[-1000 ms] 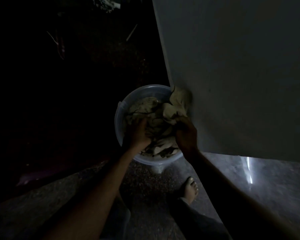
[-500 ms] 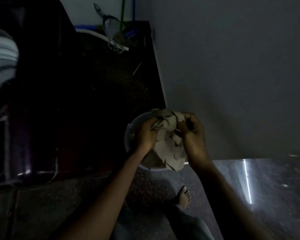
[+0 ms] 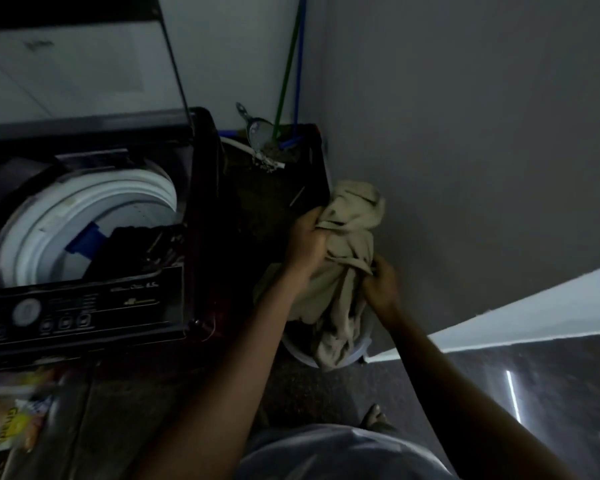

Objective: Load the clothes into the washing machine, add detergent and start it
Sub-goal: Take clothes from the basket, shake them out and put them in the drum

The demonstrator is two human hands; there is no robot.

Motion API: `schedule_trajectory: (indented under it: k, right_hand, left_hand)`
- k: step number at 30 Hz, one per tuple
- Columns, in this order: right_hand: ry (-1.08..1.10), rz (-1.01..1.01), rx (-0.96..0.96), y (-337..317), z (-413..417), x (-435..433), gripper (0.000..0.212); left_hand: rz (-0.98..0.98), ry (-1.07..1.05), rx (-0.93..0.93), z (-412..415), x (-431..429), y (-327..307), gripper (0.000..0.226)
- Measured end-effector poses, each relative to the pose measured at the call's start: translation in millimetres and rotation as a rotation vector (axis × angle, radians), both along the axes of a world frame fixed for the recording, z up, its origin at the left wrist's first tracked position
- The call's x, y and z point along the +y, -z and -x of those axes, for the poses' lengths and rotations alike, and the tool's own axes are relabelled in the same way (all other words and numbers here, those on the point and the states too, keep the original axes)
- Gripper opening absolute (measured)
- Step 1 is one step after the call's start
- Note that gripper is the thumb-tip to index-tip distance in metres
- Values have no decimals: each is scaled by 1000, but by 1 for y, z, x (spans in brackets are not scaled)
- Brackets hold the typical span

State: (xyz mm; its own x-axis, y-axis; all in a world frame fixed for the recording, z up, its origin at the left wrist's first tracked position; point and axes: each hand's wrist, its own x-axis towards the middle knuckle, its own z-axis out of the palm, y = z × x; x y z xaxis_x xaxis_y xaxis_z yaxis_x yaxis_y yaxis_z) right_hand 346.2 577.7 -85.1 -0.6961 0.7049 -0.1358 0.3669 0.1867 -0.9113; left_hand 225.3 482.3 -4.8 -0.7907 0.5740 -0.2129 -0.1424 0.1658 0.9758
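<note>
**Beige garment lifted out of the bucket**

Head view. A second ago both my hands were pressed down into the crumpled beige cloth garment point(image 3: 347, 237) inside the pale round plastic bucket point(image 3: 300, 353). Now the garment is up and hangs between them, and only its lower end reaches into the bucket. My left hand point(image 3: 305, 242) grips the upper bunch, fingers curled tight around it. My right hand point(image 3: 381, 285) pinches a lower fold.

I judge the lift is done and the carry to the left comes next. The dark top-loading washing machine point(image 3: 94, 306) stands just beside with its lid raised, and inside its white drum ring point(image 3: 66, 216) some dark clothes point(image 3: 132, 247) already lie.

The floor point(image 3: 309, 386) is dark speckled stone. The grey wall point(image 3: 465, 133) is close on the right. A green pole point(image 3: 285, 81) and a blue pole point(image 3: 299, 64) lean in the corner.
</note>
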Motion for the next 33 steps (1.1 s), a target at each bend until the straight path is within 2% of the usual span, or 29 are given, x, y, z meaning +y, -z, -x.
schedule_trajectory:
  k: [2,5,6,8,11,14,16,19,21,23,26,28,30,32,33]
  right_hand:
    - [83,-41,110,-26,8,6,38]
    - [166,-102,174,-56,14,13,32]
    - [182,-115,193,-64,17,15,32]
    - [204,-104,216,-78,23,18,32]
    - [184,-95,245,-104,35,16,32]
    - [78,-88,306,-135,58,9,30]
    - [-38,-53,367,-161,75,0,31]
    - [-249,0,404,-196,81,-3,47]
    - [-350,67,394,-206,73,5,53]
    - [-321,101,389,-201,54,13,55]
    - [-172,39,297,-165,23,23,81]
    - [-212,47,167,-124,11,27,108]
    - [-273,40,15,-82,15,22,125]
    - [-195,144,-54,-53,31,9,121]
    - [-140,225,-39,-47,42,3,107]
  left_hand:
    - [59,-120,-30,14,-21,0,34]
    - [333,-134,-52,28,-52,7,60]
    - [406,-106,-24,31,-59,8,69]
    - [509,-84,160,38,-67,6,90]
    - [469,39,447,41,-61,-9,122]
    - [375,284,585,35,-42,-18,132]
    - [273,314,469,28,-28,-26,112]
    - [134,103,262,28,-11,-46,59]
    - [109,-25,278,35,-6,-59,38]
    - [93,-75,306,41,-1,-71,22]
    - [-3,-118,241,40,7,-92,16]
    - [-129,-139,185,38,16,-110,18]
    - [-236,-148,104,34,23,-129,15]
    - [-322,-133,14,29,27,-143,14]
    - [-352,-120,-16,29,28,-146,16]
